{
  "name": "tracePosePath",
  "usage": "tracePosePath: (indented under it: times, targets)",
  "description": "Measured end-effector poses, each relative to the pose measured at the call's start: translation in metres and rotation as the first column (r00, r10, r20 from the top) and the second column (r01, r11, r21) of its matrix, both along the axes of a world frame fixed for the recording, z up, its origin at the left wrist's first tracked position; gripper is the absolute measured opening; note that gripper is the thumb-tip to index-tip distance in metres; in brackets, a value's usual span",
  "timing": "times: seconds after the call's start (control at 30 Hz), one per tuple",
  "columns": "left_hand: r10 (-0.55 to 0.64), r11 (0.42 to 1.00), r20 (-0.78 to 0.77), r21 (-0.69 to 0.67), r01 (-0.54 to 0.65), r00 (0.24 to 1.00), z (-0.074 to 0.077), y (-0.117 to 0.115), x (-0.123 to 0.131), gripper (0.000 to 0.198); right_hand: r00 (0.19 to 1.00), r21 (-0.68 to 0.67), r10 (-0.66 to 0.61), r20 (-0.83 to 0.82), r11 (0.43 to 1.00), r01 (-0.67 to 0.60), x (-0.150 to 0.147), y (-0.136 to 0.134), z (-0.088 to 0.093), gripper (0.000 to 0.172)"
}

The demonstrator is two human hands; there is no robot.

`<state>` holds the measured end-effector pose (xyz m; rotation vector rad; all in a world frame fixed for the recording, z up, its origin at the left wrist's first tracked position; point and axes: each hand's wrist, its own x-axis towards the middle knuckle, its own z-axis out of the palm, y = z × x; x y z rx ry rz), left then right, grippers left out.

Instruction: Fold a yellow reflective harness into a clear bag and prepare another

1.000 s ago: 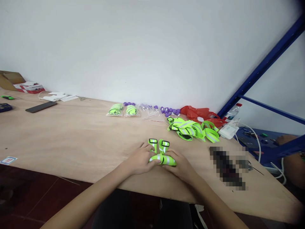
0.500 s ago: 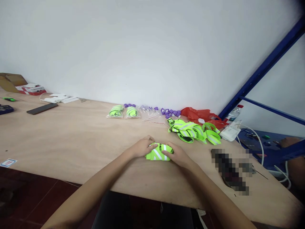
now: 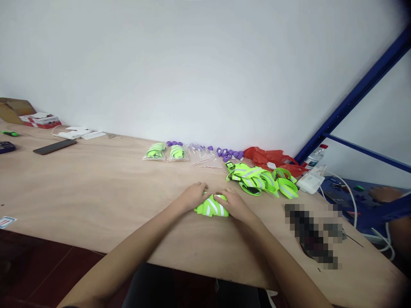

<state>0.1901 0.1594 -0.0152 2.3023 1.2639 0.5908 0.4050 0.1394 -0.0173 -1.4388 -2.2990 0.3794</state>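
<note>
A folded bundle of neon-green reflective straps (image 3: 212,208) with silvery stripes lies on the wooden table in front of me. My left hand (image 3: 194,196) grips its left end, fingers curled round the far side. From the right, my right hand (image 3: 233,202) holds the bundle with the thumb over its top; the other fingers are partly hidden. Beyond my right hand lies a loose heap of matching straps (image 3: 253,176). Two clear bags, a left one (image 3: 156,151) and a right one (image 3: 177,152), hold similar folded straps near the wall.
Flat clear bags (image 3: 205,158) and several purple pieces (image 3: 229,154) lie by the wall. A red plastic bag (image 3: 269,157), a bottle (image 3: 316,156) and a white device (image 3: 311,182) stand right. A dark phone-like slab (image 3: 55,147) lies left. Another person's hand (image 3: 385,193) shows far right.
My right hand has shifted slightly left and over the bundle's far edge. The bundle looks narrower at its right end, and its stripes lie differently. The camera view has shifted slightly.
</note>
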Motion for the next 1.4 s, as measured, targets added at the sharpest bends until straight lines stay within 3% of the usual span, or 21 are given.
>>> tracePosePath:
  times: [0.17,0.33,0.57,0.83,1.0,1.17,1.3,1.4]
  targets:
    - [0.111,0.993,-0.082,0.043,-0.108,0.990,-0.003,-0.002,0.001,0.037,0.989,0.051,-0.098,0.113,0.994,0.093,-0.002,0.000,-0.005,0.035]
    - [0.123,0.992,-0.053,0.021,-0.122,0.991,-0.004,-0.002,0.001,0.031,0.993,0.055,-0.114,0.043,0.992,0.112,-0.005,0.001,-0.007,0.025]
    - [0.029,1.000,0.191,0.006,-0.030,0.981,0.004,-0.012,0.003,0.012,0.976,-0.036,-0.145,-0.163,0.989,0.141,-0.007,-0.005,-0.003,0.027]
    - [-0.102,0.982,0.247,0.177,0.058,0.964,0.003,-0.018,0.004,0.009,0.954,-0.135,-0.075,-0.291,0.990,0.037,-0.002,-0.006,-0.003,0.046]
    - [-0.199,0.957,0.216,0.251,0.143,0.956,0.006,-0.021,0.004,0.008,0.908,-0.177,0.060,-0.414,0.973,-0.145,-0.005,-0.009,0.005,0.054]
    - [-0.221,0.926,0.184,0.349,0.147,0.958,0.004,-0.021,0.006,0.005,0.938,-0.093,0.142,-0.316,0.979,-0.179,-0.007,-0.013,0.011,0.048]
    - [-0.209,0.923,0.189,0.362,0.129,0.959,-0.001,-0.019,0.007,0.006,0.974,-0.077,0.112,-0.198,0.989,-0.130,-0.008,-0.015,0.010,0.056]
    - [-0.196,0.931,0.227,0.348,0.109,0.954,-0.003,-0.018,0.007,0.006,0.975,-0.072,0.077,-0.211,0.993,-0.094,-0.010,-0.017,0.009,0.056]
